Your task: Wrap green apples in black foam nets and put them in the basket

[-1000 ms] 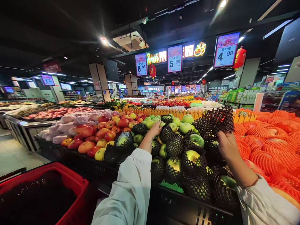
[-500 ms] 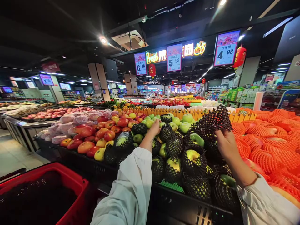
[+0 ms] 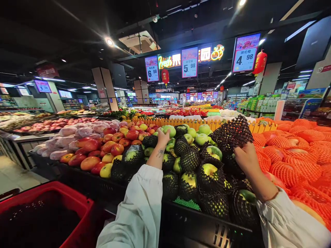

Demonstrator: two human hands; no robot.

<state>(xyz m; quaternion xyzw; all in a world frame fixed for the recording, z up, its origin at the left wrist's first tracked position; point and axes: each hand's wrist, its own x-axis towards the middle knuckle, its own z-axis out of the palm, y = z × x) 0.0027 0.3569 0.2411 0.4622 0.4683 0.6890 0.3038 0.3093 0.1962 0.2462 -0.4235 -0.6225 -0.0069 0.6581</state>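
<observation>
My left hand reaches over the middle of the fruit pile, closed around a green apple, with the thumb showing on its near left side. Black foam net sleeves wrap many of the green apples just below and to the right. Over the right side of the pile, my right hand grips an empty-looking black foam net that stands up above the fist. Bare green apples lie between the two hands, towards the back.
A red shopping basket stands at the lower left. Red and yellow apples lie left of the green ones. Fruit in orange nets fills the right. A low yellow fence runs behind, and a black crate edge is in front.
My left hand has shifted a little left and up, and a green apple now shows in it. The right hand keeps hold of the black net. The whole view has drifted slightly.
</observation>
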